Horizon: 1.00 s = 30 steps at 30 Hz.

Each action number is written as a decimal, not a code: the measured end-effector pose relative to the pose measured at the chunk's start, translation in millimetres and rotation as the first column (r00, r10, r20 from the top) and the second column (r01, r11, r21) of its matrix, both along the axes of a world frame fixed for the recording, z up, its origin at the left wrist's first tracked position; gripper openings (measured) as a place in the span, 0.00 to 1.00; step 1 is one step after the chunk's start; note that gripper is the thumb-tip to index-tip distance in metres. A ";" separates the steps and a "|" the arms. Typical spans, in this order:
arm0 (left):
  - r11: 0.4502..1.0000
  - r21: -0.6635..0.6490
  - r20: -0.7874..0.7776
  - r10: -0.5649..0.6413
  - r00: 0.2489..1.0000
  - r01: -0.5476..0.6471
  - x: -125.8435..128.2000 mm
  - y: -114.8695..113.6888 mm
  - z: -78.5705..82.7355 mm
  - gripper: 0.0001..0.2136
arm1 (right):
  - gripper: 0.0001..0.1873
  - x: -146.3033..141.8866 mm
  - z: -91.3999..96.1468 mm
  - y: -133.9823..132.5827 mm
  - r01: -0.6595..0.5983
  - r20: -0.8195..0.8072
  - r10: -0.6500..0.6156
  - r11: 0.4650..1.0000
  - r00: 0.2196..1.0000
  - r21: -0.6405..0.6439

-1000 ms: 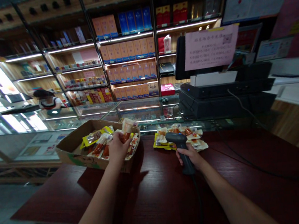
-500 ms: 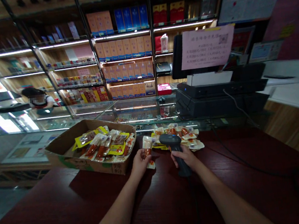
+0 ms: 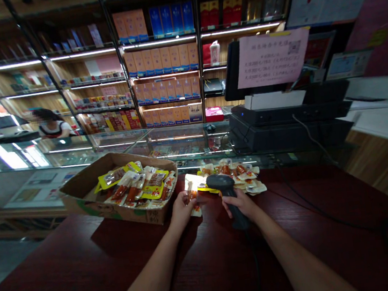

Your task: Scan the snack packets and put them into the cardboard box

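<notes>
Out of box (image 3: pixel 85 181), snack packet (image 3: pixel 192 194) sits in left grip (image 3: pixel 182 208) beside scanner (image 3: pixel 224 188).

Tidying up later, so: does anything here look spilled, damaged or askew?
Nothing stands out. The left hand holds a pack by the scanner in the right hand; others lie loose in the box, a heap on the counter.

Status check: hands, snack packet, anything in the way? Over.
Left hand shut on snack packet, held beside scanner. Right hand shut on scanner grip. Cardboard box at left, packet pile behind scanner.
</notes>
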<state>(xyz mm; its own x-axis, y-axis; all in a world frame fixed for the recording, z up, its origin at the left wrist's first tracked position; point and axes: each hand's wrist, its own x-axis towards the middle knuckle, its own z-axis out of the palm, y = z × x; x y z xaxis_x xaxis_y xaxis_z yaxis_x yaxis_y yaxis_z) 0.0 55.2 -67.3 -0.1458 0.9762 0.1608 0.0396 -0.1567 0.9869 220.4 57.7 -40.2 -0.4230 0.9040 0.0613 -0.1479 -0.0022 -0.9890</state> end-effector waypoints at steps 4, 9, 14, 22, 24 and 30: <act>1.000 -0.012 -0.004 0.019 1.000 -0.019 0.7 0.5 0.8 0.17 | 0.17 -0.2 0.2 0.3 0.016 -0.008 -0.016 1.000 1.000 -0.003; 0.999 -0.042 0.092 -0.007 0.996 0.011 3.8 1.7 -2.0 0.19 | 0.16 6.8 4.9 3.7 0.083 -0.034 -0.083 0.996 0.996 -0.015; 0.996 -0.068 0.181 -0.052 0.982 0.065 17.2 6.5 1.2 0.20 | 0.15 36.8 16.8 14.0 0.294 -0.144 -0.298 0.955 0.944 -0.045; 0.998 -0.018 -0.154 -0.061 0.986 0.059 79.8 52.1 40.1 0.20 | 0.16 89.5 24.5 27.4 0.502 -0.406 -0.526 0.847 0.747 -0.175; 1.000 -0.021 -0.321 -0.019 0.947 0.013 101.7 64.4 51.7 0.20 | 0.16 91.8 25.6 26.8 0.497 -0.429 -0.527 0.846 0.733 -0.190; 0.999 -0.009 -0.693 0.027 0.720 -0.045 148.6 85.7 68.5 0.09 | 0.15 89.6 28.0 25.3 0.499 -0.446 -0.527 0.846 0.724 -0.189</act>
